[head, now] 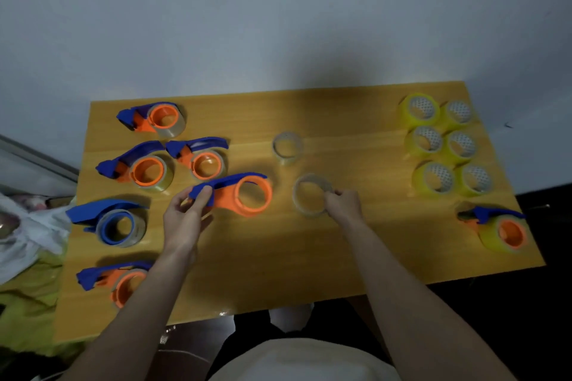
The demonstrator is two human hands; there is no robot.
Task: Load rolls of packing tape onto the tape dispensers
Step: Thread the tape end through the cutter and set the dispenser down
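Observation:
My left hand [185, 213] grips the blue handle of an empty orange-and-blue tape dispenser [247, 195] near the table's middle, its orange hub bare. My right hand [343, 202] pinches the right rim of a clear tape roll [309, 195] lying just right of that dispenser. A second clear roll [287, 147] lies behind it. Several yellow tape rolls [442, 145] stand in pairs at the far right.
Several loaded dispensers [148, 170] lie along the left side of the wooden table [278, 257], and one with yellow tape [504, 230] sits at the right front. White cloth and green fabric [28, 257] lie off the left edge. A grey wall stands behind.

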